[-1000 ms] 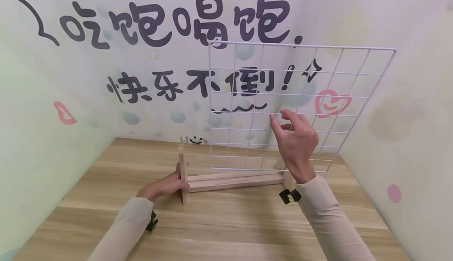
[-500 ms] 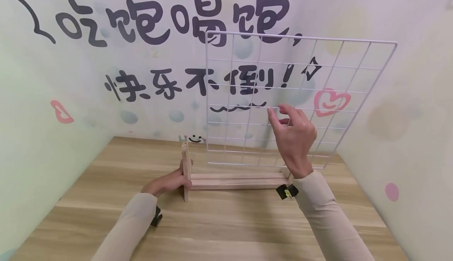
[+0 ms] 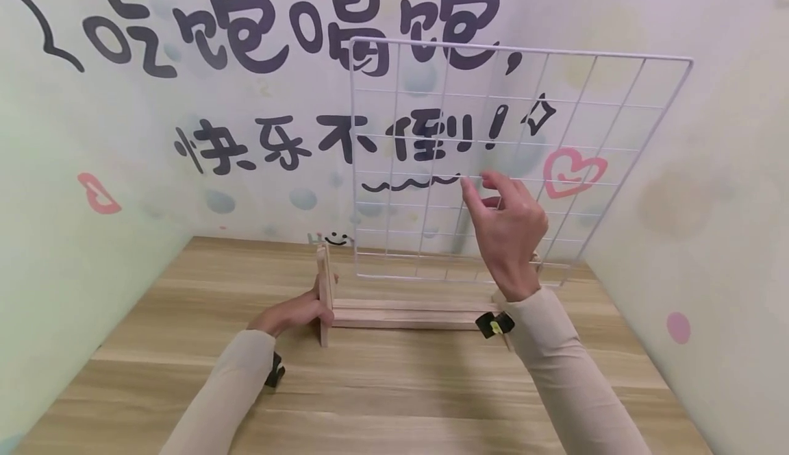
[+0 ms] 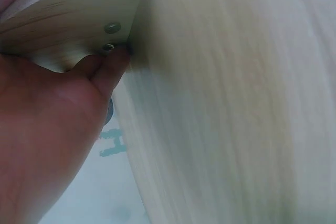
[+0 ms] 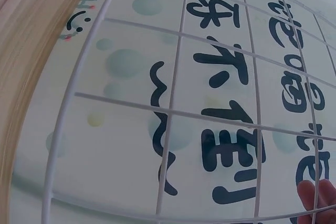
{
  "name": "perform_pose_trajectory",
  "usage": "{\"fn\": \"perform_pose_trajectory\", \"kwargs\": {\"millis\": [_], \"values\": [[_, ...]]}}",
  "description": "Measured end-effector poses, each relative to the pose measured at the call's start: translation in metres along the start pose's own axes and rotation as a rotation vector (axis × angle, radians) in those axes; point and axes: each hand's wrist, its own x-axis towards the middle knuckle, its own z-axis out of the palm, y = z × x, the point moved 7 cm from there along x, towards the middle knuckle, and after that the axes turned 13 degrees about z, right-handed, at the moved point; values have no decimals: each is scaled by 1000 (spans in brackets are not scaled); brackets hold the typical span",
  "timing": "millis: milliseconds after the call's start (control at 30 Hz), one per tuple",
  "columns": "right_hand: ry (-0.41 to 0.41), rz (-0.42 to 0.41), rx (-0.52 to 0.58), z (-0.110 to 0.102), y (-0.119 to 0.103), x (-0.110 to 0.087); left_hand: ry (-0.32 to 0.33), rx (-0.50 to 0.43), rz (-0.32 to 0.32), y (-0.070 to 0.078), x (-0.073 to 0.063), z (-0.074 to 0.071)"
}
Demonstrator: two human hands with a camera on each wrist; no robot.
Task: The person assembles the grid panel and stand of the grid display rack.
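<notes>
My left hand (image 3: 296, 312) grips a flat upright wooden end board (image 3: 323, 284) of a low wooden stand. Two pale wooden bars (image 3: 407, 314) run from it to the right, close over the table. In the left wrist view, round screw heads (image 4: 112, 27) show on the board beside my fingers. My right hand (image 3: 511, 229) holds a white wire grid panel (image 3: 524, 50) up by its inner wires, above and behind the stand. In the right wrist view, fingertips (image 5: 326, 192) curl at a wire crossing. My right wrist hides most of the stand's right end.
The wood-grain table (image 3: 382, 386) meets a wall (image 3: 265, 215) with large black lettering close behind the grid. Side walls rise at left and right. Black wrist cameras (image 3: 495, 325) sit under each sleeve cuff.
The grid panel has risen in the view, in my right hand, and now shows a gap above the stand. The stand has shifted slightly and its bars lie more level; my left hand keeps its grip.
</notes>
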Motion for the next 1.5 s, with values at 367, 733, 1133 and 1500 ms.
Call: {"fn": "perform_pose_trajectory", "kwargs": {"millis": [367,733,1133,1500], "values": [[17,-36,30,-4,-19,9,-5,-22,-7,0,2,0],[49,-49,61,-4,-39,21,26,-31,127,0,3,-9],[65,-9,63,0,-45,31,23,-82,144,0,4,-1],[59,-41,50,7,-52,34,34,-61,72,0,0,-1]]}}
